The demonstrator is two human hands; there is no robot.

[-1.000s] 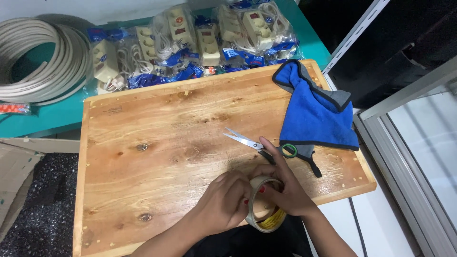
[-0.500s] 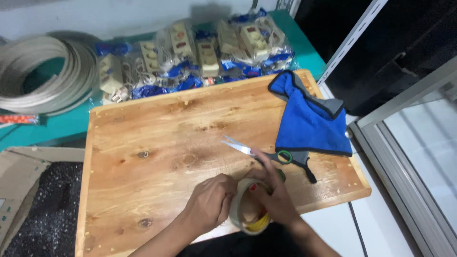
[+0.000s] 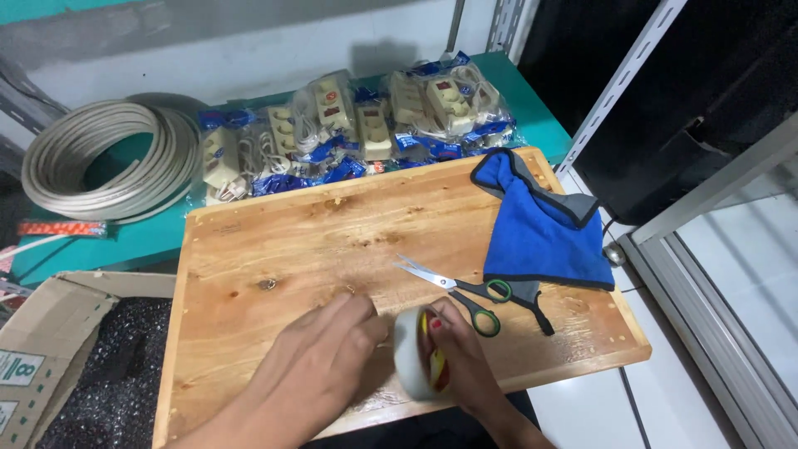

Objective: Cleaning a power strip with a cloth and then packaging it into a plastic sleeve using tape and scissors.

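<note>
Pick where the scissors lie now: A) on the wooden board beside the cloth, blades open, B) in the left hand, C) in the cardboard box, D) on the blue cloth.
A: the scissors lie on the board, blades open, handles at the cloth edge.

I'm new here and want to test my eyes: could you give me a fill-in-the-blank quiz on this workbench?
1. The right hand holds a roll of ____.
2. The scissors lie open on the wooden ____.
3. The folded cloth is ____ in colour.
4. The coiled cable lies to the board's ____.

Missing words: tape; board; blue; left.
</note>
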